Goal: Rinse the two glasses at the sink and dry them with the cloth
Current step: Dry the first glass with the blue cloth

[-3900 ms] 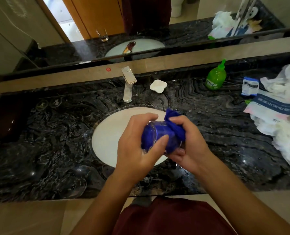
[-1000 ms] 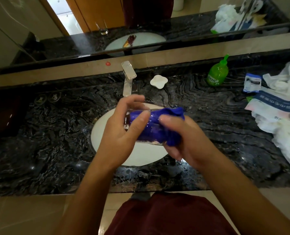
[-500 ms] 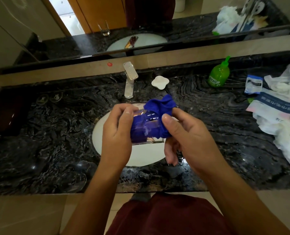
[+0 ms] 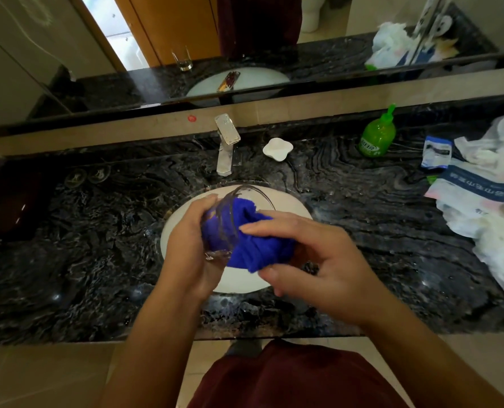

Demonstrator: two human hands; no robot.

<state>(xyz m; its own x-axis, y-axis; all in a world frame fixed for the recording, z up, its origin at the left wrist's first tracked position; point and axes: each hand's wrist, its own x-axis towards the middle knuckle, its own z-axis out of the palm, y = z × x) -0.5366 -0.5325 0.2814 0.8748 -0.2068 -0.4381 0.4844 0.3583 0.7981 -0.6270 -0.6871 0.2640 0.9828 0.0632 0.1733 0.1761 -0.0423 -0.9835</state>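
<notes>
Glass held over the sink.
It is gripped by the closed left hand; at 3 o'clock, the cloth is pinched by the right hand.

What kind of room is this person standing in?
Most likely a bathroom: a white oval sink basin set in a dark veined marble counter, a chrome tap under a wide wall mirror, and a green pump soap bottle.
</notes>
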